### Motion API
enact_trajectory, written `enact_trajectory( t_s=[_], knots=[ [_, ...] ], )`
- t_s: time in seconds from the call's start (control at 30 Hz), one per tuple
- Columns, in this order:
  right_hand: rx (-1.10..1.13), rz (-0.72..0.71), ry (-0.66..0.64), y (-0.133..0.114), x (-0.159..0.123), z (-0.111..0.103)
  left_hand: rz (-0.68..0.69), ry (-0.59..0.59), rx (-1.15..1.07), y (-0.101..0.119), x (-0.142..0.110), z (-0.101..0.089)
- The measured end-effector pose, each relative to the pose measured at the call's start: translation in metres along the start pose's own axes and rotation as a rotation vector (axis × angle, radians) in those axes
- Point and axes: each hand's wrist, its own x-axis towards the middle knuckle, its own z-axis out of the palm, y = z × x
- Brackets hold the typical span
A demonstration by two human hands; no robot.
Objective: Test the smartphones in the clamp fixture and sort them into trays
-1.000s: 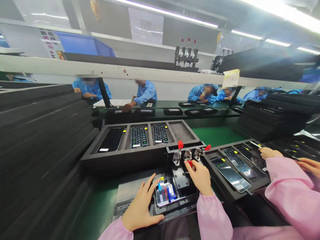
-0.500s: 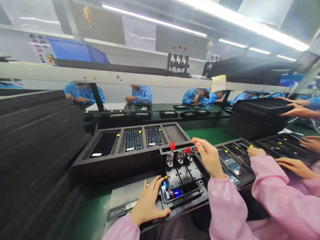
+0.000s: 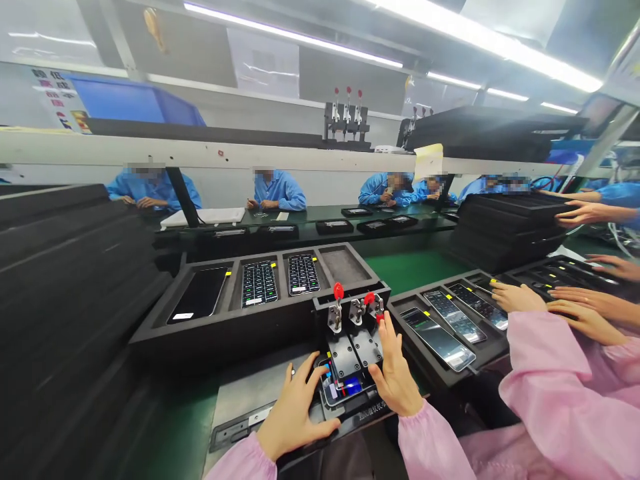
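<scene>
A black clamping jig [image 3: 367, 417] stands before me, with metal pressure plates [image 3: 345, 357] and toggle levers tipped in red [image 3: 339, 291]. Under the plates lies a phone [image 3: 336, 393], its screen partly lit in blue. My left hand [image 3: 295, 410] rests at the jig's left side, fingers spread, fingertips by the phone's edge and thumb along the front. My right hand [image 3: 397, 373] is at the jig's right side, fingers stretched upward. Its fingertips reach the rightmost red lever tip [image 3: 380, 317], and its thumb lies apart over the plates, hiding part of them.
Behind the jig, a foam tray [image 3: 150, 327] holds several phones. Another tray [image 3: 440, 373] with phones is at right, a co-worker's hand [image 3: 517, 297] over it. Black foam stacks stand at left [image 3: 65, 320] and right [image 3: 500, 233]. Co-workers in blue sit across the bench.
My right hand has moved down and left, from above the levers to the jig's right side. The rightmost lever tip now sits lower. My left hand has stayed nearly in place.
</scene>
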Motion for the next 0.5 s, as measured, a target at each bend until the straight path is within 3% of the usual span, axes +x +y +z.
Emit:
enact_trajectory(
  t_s=[0.07, 0.13, 0.23, 0.33, 0.4, 0.5],
  knots=[
    [0.068, 0.032, 0.072, 0.0, 0.002, -0.001, 0.004, 0.009, 0.007, 0.0, 0.0, 0.0],
    [0.144, 0.097, 0.255, 0.002, 0.006, -0.001, 0.007, 0.022, 0.001, -0.001, -0.001, 0.001],
    [0.165, 0.297, 0.445, 0.009, 0.019, 0.003, 0.01, 0.022, -0.008, -0.002, -0.002, 0.001],
    [0.219, 0.501, 0.334, 0.017, 0.037, 0.009, -0.001, 0.018, -0.002, -0.001, -0.003, 0.001],
    [0.252, 0.536, 0.25, 0.021, 0.044, 0.012, -0.011, 0.013, 0.002, 0.001, -0.003, 0.001],
    [0.242, 0.538, 0.239, 0.024, 0.038, 0.006, -0.017, 0.001, 0.009, 0.002, -0.003, 0.001]
  ],
)
